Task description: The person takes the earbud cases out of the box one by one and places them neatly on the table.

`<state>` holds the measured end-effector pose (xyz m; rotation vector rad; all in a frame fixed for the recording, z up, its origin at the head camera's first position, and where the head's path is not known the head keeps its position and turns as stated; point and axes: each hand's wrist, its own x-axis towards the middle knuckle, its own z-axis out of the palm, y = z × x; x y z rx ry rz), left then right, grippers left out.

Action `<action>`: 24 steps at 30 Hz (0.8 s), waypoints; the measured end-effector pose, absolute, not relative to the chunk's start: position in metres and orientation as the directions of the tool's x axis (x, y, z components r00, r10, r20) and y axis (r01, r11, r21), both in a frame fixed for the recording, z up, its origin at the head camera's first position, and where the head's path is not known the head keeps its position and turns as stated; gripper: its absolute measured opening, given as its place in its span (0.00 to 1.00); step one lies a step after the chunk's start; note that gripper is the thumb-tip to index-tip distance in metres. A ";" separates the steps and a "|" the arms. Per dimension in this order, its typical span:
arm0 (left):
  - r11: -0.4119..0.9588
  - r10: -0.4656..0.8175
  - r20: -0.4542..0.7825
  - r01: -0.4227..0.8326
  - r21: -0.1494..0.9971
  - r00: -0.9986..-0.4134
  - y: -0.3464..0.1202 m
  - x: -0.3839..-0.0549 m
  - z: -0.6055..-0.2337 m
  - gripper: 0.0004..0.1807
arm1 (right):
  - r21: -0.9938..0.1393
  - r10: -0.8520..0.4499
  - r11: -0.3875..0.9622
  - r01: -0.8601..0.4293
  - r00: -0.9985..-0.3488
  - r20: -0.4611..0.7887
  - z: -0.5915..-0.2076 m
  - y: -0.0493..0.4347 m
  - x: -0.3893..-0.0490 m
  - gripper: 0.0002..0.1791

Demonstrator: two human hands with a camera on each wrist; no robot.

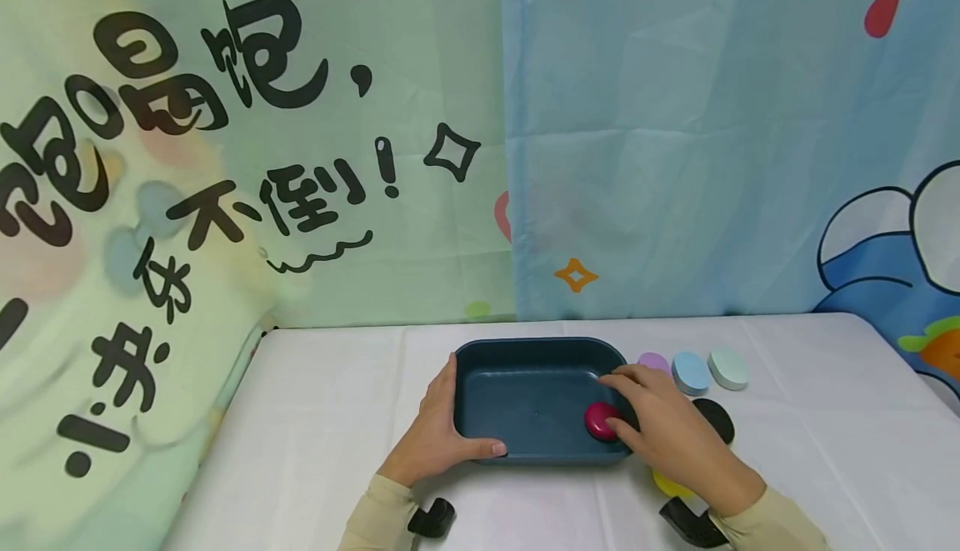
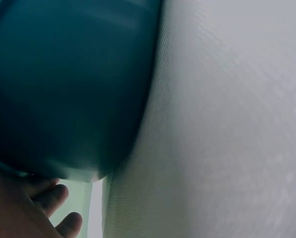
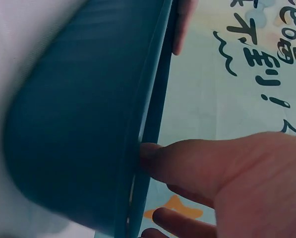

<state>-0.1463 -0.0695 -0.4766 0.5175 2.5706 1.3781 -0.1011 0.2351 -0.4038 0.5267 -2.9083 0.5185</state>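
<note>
A dark blue-green rectangular tray lies on the white table. At its near left corner is my left hand, the fingers straight along the left wall and the thumb along the front rim. My right hand reaches over the right wall. Inside the tray by that wall sits a glossy magenta round piece. The right thumb is at its edge, while the forefinger stays apart from it. In the right wrist view the thumb crosses the tray rim; the round piece is hidden there.
Beyond the right hand lie round pieces in purple, light blue and mint. A black disc and a yellow one are partly covered by the right arm. Printed curtains hang behind and left of the table.
</note>
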 end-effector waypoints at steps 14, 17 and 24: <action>0.513 0.382 0.001 0.213 0.832 -0.924 -0.069 -0.147 -0.476 0.73 | -0.193 -0.377 0.903 -0.383 -0.924 0.068 -0.406 0.215 -0.120 0.25; 0.512 0.381 0.002 0.213 0.832 -0.925 -0.069 -0.147 -0.476 0.73 | -0.179 -0.387 0.904 -0.388 -0.921 0.037 -0.407 0.212 -0.124 0.25; 0.511 0.383 -0.003 0.210 0.834 -0.924 -0.069 -0.147 -0.476 0.74 | -0.171 -0.418 0.894 -0.414 -0.908 0.011 -0.412 0.210 -0.129 0.26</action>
